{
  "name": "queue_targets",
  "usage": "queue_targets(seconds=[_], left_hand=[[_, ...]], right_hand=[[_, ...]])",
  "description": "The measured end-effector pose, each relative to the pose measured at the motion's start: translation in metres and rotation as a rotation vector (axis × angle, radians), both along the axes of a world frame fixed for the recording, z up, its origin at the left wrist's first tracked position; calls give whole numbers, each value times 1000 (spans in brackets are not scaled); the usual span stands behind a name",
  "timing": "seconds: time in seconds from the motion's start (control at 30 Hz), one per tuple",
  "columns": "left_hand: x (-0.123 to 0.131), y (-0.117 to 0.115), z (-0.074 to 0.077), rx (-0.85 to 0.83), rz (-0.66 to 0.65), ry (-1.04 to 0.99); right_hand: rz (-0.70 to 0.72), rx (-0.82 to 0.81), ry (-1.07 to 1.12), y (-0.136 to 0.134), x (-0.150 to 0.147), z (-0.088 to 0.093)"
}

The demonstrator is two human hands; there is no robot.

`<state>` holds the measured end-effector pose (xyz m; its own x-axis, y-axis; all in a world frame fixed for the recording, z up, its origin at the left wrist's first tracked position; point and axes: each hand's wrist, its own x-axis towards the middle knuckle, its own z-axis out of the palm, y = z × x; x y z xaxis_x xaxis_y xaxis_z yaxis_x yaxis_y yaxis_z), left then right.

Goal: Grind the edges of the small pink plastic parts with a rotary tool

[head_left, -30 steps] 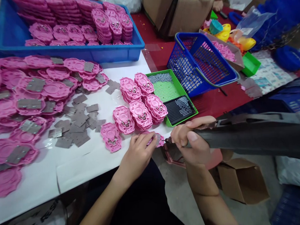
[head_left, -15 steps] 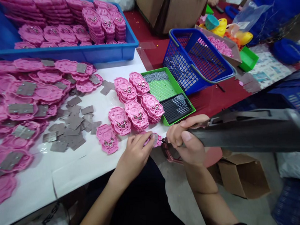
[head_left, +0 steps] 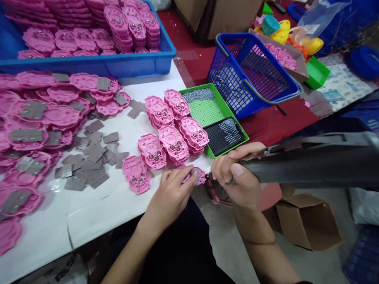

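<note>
My left hand (head_left: 173,188) presses a pink plastic part (head_left: 199,177) with a grey metal plate on it at the table's front edge. Most of that part is hidden under my fingers. My right hand (head_left: 238,173) is wrapped round a dark electric screwdriver (head_left: 311,164), held almost level. Its bit meets the right end of the pink part; whether a screw is there is too small to tell. Beside my left hand lie stacks of pink parts (head_left: 173,142) with shiny metal pieces. Behind my right hand sits a green tray (head_left: 217,95) with small screws and a black perforated plate (head_left: 222,136).
Loose metal plates (head_left: 93,155) and a heap of pink parts (head_left: 36,122) cover the table's left. Behind them stands a blue bin (head_left: 143,67) of stacked parts. A blue basket (head_left: 252,73) is at the back right, and an open cardboard box (head_left: 310,220) on the floor.
The view has shifted very slightly. Both hands, the pink part and the screwdriver hold practically the same position.
</note>
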<state>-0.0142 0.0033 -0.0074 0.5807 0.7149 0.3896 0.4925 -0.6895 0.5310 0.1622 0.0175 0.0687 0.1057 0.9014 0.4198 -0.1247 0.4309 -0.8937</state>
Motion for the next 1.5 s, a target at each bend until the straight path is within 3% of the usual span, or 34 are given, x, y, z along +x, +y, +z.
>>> queue_targets(seconds=[0.5, 0.8, 1.07, 1.5], left_hand=[[1, 1, 2, 4, 2, 9], [1, 0, 1, -8, 6, 19], [2, 0, -1, 15, 11, 16], [2, 0, 0, 28, 23, 11]], right_hand=[[59, -6, 46, -3, -2, -10], [76, -123, -49, -5, -2, -9], [84, -9, 48, -1, -4, -13], [-3, -63, -8, 1, -10, -6]])
